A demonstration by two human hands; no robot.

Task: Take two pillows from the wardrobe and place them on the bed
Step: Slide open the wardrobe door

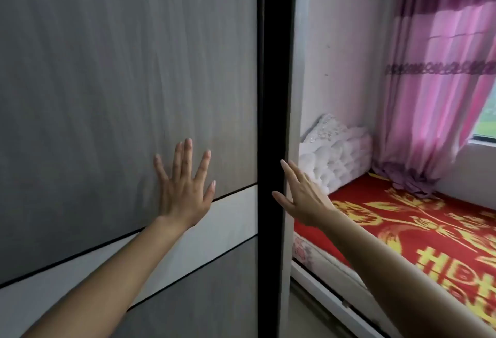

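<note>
The wardrobe's grey sliding door point(107, 82) fills the left half of the view, crossed by a white band low down. My left hand point(183, 184) lies flat on the door with fingers spread. My right hand point(300, 195) reaches to the door's black vertical edge frame point(271, 96), fingers apart and holding nothing. The bed point(418, 233), with a red and gold cover, lies to the right beyond the wardrobe's end. No pillows are visible; the wardrobe's inside is hidden behind the door.
A white tufted headboard point(335, 152) stands against the pale wall at the bed's far end. Pink and purple curtains point(434, 90) hang over a window point(485, 123) at the right. A narrow strip of floor runs between wardrobe and bed.
</note>
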